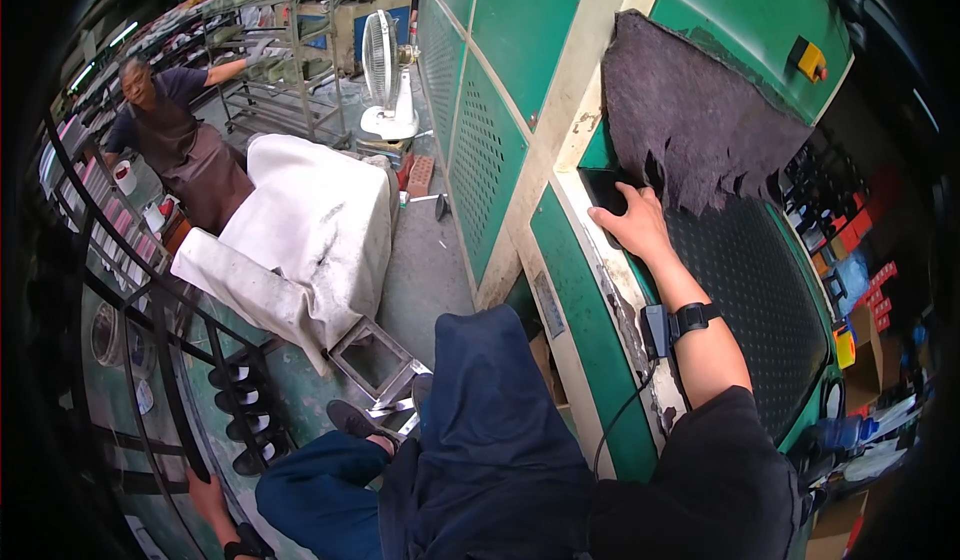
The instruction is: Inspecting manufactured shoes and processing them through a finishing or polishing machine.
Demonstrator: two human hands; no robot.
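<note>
My right hand point(640, 222) reaches to the side edge of a dark dotted conveyor belt point(745, 290), under a ragged dark felt flap point(690, 110). Its thumb and fingers are apart, around a smooth black patch. Whether that patch is a separate thing I cannot tell. A dark band with a small grey box point(657, 330) sits on my right wrist. Low at the left, my left hand point(207, 500) is closed at a curved bar of a black metal rack point(165, 380), its fingers partly hidden. Several black shoes point(240, 415) stand in a row beside the rack.
The green machine point(510, 90) rises ahead, with a yellow-and-orange switch box point(808, 60). A cloth-covered seat point(320, 190), a metal frame stool point(375, 360) and a white fan point(385, 75) stand left. A person in an apron point(190, 160) reaches toward shelving point(290, 50). Boxes line the right.
</note>
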